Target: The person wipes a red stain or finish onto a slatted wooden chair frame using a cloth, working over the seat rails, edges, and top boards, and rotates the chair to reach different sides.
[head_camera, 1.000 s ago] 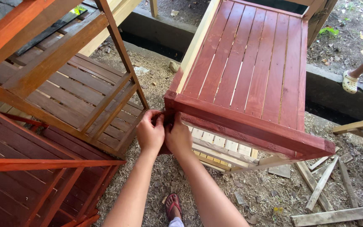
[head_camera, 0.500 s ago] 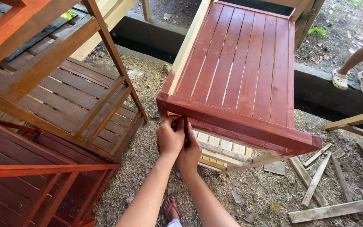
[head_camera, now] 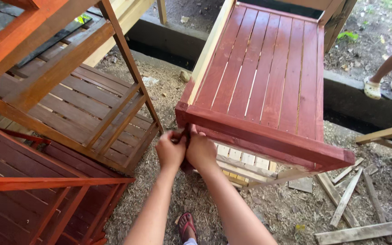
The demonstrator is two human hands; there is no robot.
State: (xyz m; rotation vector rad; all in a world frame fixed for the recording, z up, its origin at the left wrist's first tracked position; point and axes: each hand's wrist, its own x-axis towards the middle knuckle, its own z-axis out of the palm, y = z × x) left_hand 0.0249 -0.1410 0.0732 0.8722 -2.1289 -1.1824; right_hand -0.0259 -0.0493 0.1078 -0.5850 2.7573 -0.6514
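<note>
A red-stained wooden frame with a slatted top (head_camera: 268,77) stands tilted in front of me. Both my hands are pressed together just under its near left corner (head_camera: 182,113). My left hand (head_camera: 171,153) and my right hand (head_camera: 202,152) are closed around a small dark object (head_camera: 187,134) that touches the frame's front rail. I cannot make out what the object is. Pale unstained slats (head_camera: 241,163) show beneath the frame.
An orange-brown wooden rack (head_camera: 69,77) stands at the left, with a dark red slatted shelf (head_camera: 28,172) below it. Loose wood scraps (head_camera: 350,199) lie on the sawdust ground at the right. Another person's feet in pale clogs (head_camera: 386,88) stand on the concrete curb. My sandalled foot (head_camera: 186,224) is below.
My hands have stayed at the frame's near left corner and drawn closer together around the dark object. The view has shifted slightly.
</note>
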